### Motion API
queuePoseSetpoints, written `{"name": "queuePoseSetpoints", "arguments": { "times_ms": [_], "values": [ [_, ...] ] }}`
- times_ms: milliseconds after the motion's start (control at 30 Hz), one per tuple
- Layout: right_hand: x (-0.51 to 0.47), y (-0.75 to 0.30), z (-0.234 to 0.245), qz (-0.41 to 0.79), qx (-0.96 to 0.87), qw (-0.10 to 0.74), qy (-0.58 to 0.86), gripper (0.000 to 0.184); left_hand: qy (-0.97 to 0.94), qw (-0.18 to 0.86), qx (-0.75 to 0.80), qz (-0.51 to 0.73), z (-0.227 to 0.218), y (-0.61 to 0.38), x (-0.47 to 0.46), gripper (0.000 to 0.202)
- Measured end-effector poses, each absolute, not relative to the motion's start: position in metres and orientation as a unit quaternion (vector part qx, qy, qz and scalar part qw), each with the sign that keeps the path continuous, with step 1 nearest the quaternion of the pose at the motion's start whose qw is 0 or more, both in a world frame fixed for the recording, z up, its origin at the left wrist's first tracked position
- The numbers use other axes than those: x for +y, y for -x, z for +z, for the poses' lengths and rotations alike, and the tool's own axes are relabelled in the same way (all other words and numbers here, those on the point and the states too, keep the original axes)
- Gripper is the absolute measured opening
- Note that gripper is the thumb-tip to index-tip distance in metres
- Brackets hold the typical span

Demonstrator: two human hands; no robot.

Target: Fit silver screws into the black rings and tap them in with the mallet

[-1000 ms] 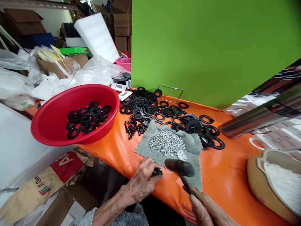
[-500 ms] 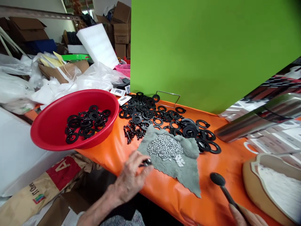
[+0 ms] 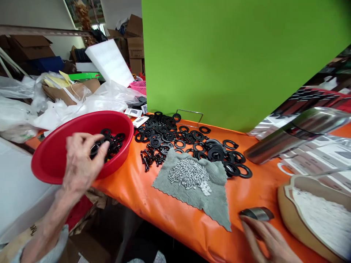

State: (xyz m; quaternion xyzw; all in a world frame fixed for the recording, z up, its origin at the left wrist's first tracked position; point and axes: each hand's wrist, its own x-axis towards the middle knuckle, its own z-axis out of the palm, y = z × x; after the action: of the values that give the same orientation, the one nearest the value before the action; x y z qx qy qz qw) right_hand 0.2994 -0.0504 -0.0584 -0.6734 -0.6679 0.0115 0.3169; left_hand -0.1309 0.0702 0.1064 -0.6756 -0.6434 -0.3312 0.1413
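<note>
My left hand (image 3: 80,162) hovers over the red bowl (image 3: 52,160), fingers pinched on a black ring part held just above the black ring parts (image 3: 112,140) lying in the bowl. My right hand (image 3: 267,237) lies low at the table's front edge, fingers stretched flat over the handle of a hammer, whose head (image 3: 256,213) rests on the orange table cover (image 3: 164,212). Between the hands, a grey cloth (image 3: 216,204) carries a heap of small silver screws (image 3: 189,173).
Many black rings (image 3: 170,131) and several black bolts (image 3: 149,159) are spread behind the cloth. A green board (image 3: 233,54) stands at the back. A metal tube (image 3: 296,133) and a wooden tray (image 3: 290,208) sit right. Plastic bags (image 3: 95,98) and boxes crowd the left.
My left hand carried the black part from the cloth's edge left to above the red bowl. My right hand swung the hammer right and laid it on the table.
</note>
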Motion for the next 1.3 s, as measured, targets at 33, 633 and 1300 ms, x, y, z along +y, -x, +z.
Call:
{"name": "queuePoseSetpoints", "arguments": {
  "times_ms": [33,633,1300],
  "values": [
    [-0.04,-0.281,-0.055,0.004,-0.693,0.306,0.653,0.033,0.706,0.079,-0.61,-0.351,0.098,0.115,0.063,0.023],
    [0.028,-0.211,-0.061,-0.023,-0.767,0.251,0.591,0.034,0.635,-0.214,-0.691,-0.27,-0.026,0.053,0.082,0.014],
    [-0.007,-0.175,-0.009,0.23,-0.648,0.431,0.584,0.016,0.548,-0.511,-0.539,-0.384,0.014,0.011,0.022,0.018]
  ]
}}
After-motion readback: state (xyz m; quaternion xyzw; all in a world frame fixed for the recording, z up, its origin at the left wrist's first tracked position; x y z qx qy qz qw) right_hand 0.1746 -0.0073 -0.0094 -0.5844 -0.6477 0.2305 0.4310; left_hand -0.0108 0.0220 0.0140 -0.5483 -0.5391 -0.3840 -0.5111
